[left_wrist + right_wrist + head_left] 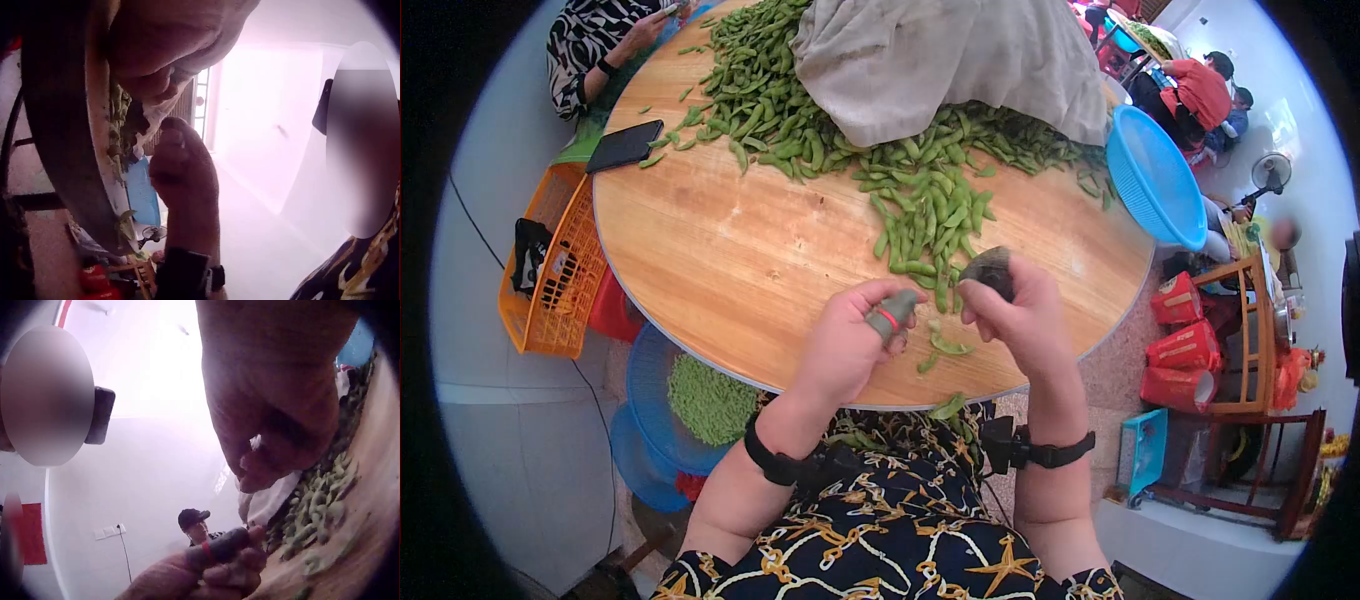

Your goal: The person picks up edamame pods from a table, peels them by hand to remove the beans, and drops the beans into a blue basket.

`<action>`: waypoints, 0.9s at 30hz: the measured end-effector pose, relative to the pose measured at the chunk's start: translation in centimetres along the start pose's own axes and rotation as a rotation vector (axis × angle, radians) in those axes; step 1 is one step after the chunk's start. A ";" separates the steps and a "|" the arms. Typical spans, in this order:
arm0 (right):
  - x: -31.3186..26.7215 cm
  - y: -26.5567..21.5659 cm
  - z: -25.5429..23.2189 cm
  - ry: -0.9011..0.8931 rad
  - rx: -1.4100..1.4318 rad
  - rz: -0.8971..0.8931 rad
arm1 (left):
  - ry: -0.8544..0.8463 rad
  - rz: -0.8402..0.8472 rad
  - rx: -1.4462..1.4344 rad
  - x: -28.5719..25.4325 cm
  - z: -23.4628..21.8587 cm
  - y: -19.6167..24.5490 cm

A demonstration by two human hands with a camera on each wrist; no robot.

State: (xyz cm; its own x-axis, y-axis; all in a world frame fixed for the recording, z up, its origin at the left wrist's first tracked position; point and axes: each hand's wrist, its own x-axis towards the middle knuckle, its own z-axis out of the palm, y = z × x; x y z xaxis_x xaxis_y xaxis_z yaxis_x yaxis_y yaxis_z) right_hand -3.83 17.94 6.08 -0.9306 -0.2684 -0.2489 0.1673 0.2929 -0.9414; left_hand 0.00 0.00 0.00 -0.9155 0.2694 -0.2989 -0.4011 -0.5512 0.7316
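Observation:
Both hands are held over the near part of the round wooden table (720,250), apart from each other. My left hand (840,345) has its fingers curled under a thumb wearing a grey-green cover with a red band (888,317). The right hand (1030,315) also has curled fingers, with a dark cover (992,270) at the fingertips. No pod shows plainly in either hand. Just beyond them green pods (925,215) run back to a larger heap, partly under a grey cloth (940,60). Loose pods (948,343) lie between the hands near the edge.
A phone (625,146) lies at the table's left edge, above an orange crate (550,290). A blue basket (1155,180) leans at the right edge. Below left, shelled beans (708,400) fill part of a blue basket. Another person's arm (632,42) is at the upper left.

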 end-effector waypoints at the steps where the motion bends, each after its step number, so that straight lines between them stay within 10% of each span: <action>1: -0.1 -0.3 -0.3 0.054 -0.011 -0.030 | 0.048 0.153 0.380 0.0 0.8 0.2; 5: 0.3 1.7 -0.7 0.185 -0.352 -0.272 | 0.076 0.640 1.306 0.2 1.8 0.8; 11: 0.3 2.6 -0.7 0.220 -0.914 -0.355 | 0.068 0.652 1.359 1.2 2.9 -0.3; 27: -0.4 3.2 2.1 0.302 -0.946 -0.408 | -0.010 0.603 1.425 0.9 1.4 0.7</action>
State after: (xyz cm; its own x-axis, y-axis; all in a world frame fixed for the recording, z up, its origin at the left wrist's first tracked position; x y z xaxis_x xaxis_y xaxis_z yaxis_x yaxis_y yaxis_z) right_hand -2.21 17.05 2.66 -0.9228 -0.3069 0.2331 -0.3740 0.8589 -0.3499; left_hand -1.03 0.96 1.06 -0.9221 0.3001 0.2445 0.3822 0.6059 0.6978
